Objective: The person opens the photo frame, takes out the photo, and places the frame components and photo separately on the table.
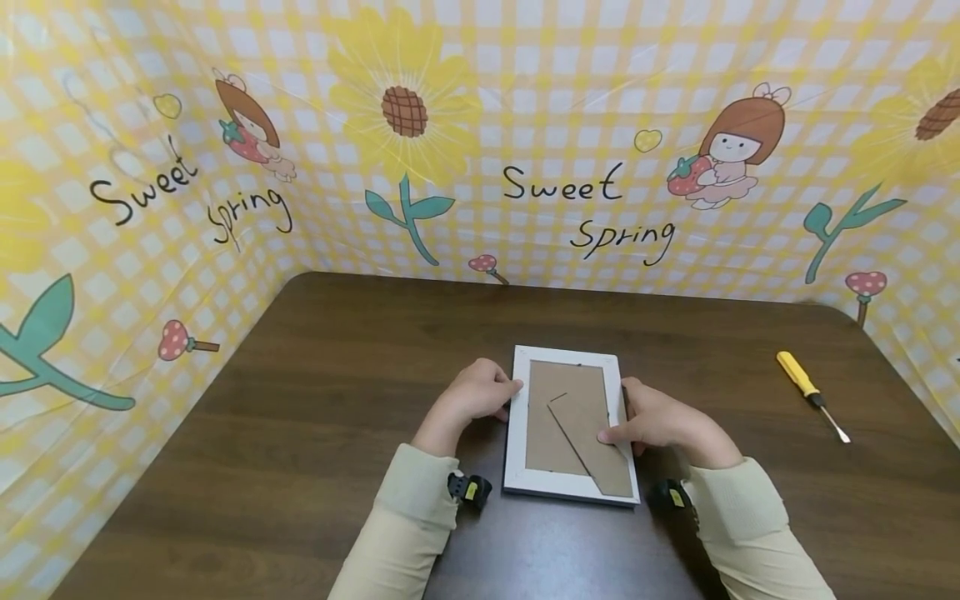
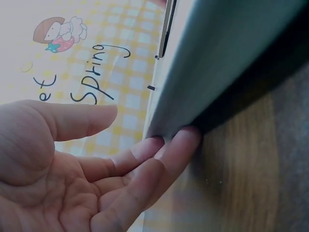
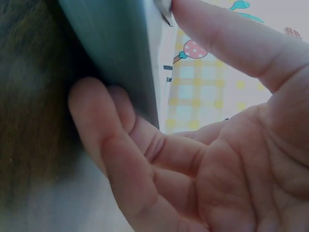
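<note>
A white picture frame [image 1: 516,433] lies face down on the table, its brown backing board [image 1: 546,446] facing up. A flat brown easel leg [image 1: 600,458] lies slanted across the backing and reaches the lower right border. My left hand [image 1: 478,392] is at the frame's left side; in the left wrist view its fingertips [image 2: 186,140] touch the side edge and the thumb stands apart from it. With my right hand [image 1: 663,421] I hold the right side, thumb over the border onto the easel leg, fingers [image 3: 91,111] bent against the side edge.
A yellow-handled flat screwdriver [image 1: 813,396] lies on the right part of the dark wooden table [image 1: 300,433]. Behind and to the left hangs a yellow checked cloth [image 1: 480,225] with flowers and lettering, meeting the table's edges.
</note>
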The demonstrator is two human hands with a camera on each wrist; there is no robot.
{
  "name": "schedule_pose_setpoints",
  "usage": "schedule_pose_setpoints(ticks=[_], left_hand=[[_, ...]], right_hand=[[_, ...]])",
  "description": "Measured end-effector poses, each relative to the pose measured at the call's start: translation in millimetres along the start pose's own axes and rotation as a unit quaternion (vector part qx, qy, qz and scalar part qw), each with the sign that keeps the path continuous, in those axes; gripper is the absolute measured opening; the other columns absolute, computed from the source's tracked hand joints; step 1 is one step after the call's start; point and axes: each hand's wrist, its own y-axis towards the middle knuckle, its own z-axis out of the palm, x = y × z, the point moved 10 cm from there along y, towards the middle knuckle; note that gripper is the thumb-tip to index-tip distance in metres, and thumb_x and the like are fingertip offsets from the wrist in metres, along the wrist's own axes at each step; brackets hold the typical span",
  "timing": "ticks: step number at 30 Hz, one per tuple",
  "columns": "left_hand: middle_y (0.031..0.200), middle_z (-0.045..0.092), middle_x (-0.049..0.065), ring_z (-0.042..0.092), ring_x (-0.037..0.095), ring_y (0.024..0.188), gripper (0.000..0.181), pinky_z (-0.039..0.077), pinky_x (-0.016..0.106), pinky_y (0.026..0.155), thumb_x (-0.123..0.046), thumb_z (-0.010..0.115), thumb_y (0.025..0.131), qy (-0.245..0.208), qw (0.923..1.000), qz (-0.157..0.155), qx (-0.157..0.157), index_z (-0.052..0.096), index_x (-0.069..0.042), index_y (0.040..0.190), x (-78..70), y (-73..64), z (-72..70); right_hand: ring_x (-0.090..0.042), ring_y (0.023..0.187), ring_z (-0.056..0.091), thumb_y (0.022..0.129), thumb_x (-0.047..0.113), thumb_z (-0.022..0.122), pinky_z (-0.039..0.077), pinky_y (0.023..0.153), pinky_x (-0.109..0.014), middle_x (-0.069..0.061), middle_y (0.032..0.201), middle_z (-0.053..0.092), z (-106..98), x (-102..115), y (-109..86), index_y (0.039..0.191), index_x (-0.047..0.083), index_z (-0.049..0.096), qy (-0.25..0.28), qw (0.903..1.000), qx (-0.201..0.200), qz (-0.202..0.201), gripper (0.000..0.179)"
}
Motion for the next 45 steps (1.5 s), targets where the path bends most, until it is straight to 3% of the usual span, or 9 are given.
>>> schedule_pose_setpoints(ticks=[8,13,18,25,28,34,40,45], left_hand=[[0.083,0.063,0.014,0.066,0.02,0.066,0.024,0.046,0.029,0.065,-0.018,0.053,0.102,-0.03,0.9995,0.008,-0.001,0.064,0.001,0.091,-3.8,1.2,-0.1],[0.087,0.058,0.014,0.063,0.021,0.066,0.015,0.047,0.027,0.064,-0.008,0.048,0.102,-0.074,0.9971,0.018,0.005,0.058,0.002,0.097,-1.8,4.6,3.0],[0.091,0.057,0.014,0.063,0.02,0.067,0.011,0.05,0.026,0.063,-0.006,0.049,0.102,-0.117,0.9926,0.025,0.02,0.057,0.002,0.099,1.6,5.9,3.7],[0.095,0.061,0.014,0.066,0.016,0.069,0.01,0.05,0.022,0.06,-0.006,0.052,0.102,-0.155,0.9867,0.029,0.04,0.058,0.003,0.102,4.4,7.6,3.6],[0.095,0.064,0.014,0.065,0.015,0.069,0.014,0.051,0.022,0.061,-0.006,0.054,0.101,-0.174,0.9831,0.029,0.048,0.056,0.003,0.112,5.6,8.2,3.7],[0.095,0.07,0.014,0.063,0.014,0.068,0.045,0.052,0.021,0.064,-0.006,0.058,0.098,-0.223,0.9719,0.034,0.066,0.043,0.0,0.141,3.5,9.9,5.6],[0.098,0.068,0.014,0.064,0.013,0.07,0.045,0.052,0.019,0.064,-0.008,0.057,0.099,-0.245,0.9652,0.049,0.078,0.047,0.005,0.141,-1.8,10.4,5.9],[0.111,0.067,0.018,0.066,0.015,0.075,0.043,0.055,0.021,0.07,-0.012,0.059,0.099,-0.269,0.9584,0.056,0.079,0.051,0.003,0.138,-3.7,9.0,3.0]], right_hand=[[-0.018,0.06,0.058,0.084,0.015,0.08,0.05,0.057,-0.033,-0.015,0.086,0.06,0,-1,0.7,0.13,-0.015,0.034,0.012,0.9998,0.005,-0.013,0.072],[-0.018,0.059,0.057,0.085,0.011,0.078,0.049,0.056,-0.033,-0.012,0.081,0.062,0,1,-1.5,0.132,-0.015,0.034,0.007,0.9998,0.002,-0.016,0.069],[-0.018,0.056,0.057,0.085,0.012,0.078,0.046,0.055,-0.031,-0.009,0.073,0.061,0,-3,0.6,0.137,-0.014,0.031,0.002,1.0,0.003,0.0,0.074],[-0.019,0.059,0.057,0.087,0.012,0.077,0.045,0.057,-0.032,-0.011,0.073,0.062,0,-2,-2.6,0.142,-0.015,0.024,0.011,0.9999,0.008,-0.008,0.081],[-0.019,0.059,0.057,0.087,0.012,0.076,0.046,0.057,-0.033,-0.011,0.072,0.063,1,-2,-3.4,0.143,-0.016,0.022,0.015,0.9997,0.013,-0.012,0.082],[-0.019,0.06,0.057,0.087,0.012,0.075,0.045,0.059,-0.033,-0.009,0.071,0.061,0,-4,-4.3,0.143,-0.015,0.026,0.019,0.9993,0.02,-0.023,0.079],[-0.019,0.062,0.056,0.088,0.013,0.074,0.045,0.061,-0.033,-0.007,0.071,0.061,-2,-2,-4.9,0.143,-0.014,0.029,0.02,0.999,0.025,-0.033,0.076],[-0.02,0.063,0.057,0.089,0.014,0.074,0.047,0.062,-0.034,-0.009,0.072,0.061,-2,-2,-4.2,0.145,-0.016,0.026,0.014,0.9992,0.027,-0.027,0.079]])
